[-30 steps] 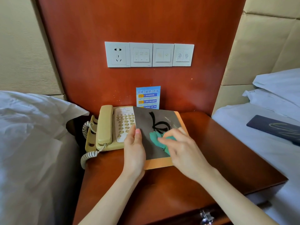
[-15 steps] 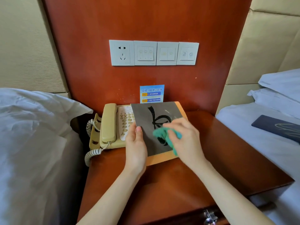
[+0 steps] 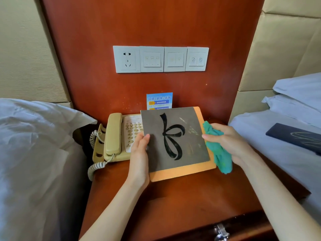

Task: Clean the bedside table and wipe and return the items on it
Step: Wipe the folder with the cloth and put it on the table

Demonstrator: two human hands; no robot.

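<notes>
A square grey booklet (image 3: 175, 138) with a black ribbon mark and an orange border is held tilted above the wooden bedside table (image 3: 173, 202). My left hand (image 3: 139, 157) grips its left edge, thumb on the cover. At the booklet's right edge my right hand (image 3: 227, 141) holds a bunched green cloth (image 3: 218, 152). A beige corded telephone (image 3: 118, 136) sits on the table at the left, partly hidden behind the booklet.
A blue notice card (image 3: 159, 100) leans against the red-brown wall panel, under a row of white sockets and switches (image 3: 160, 59). White bedding (image 3: 34, 153) lies at the left. On the bed to the right rests a dark flat folder (image 3: 295, 136). A drawer lock (image 3: 220, 232) shows below.
My right hand has drawn the green cloth from the middle of the cover out to its right edge. The booklet has been lifted and tilted up a little.
</notes>
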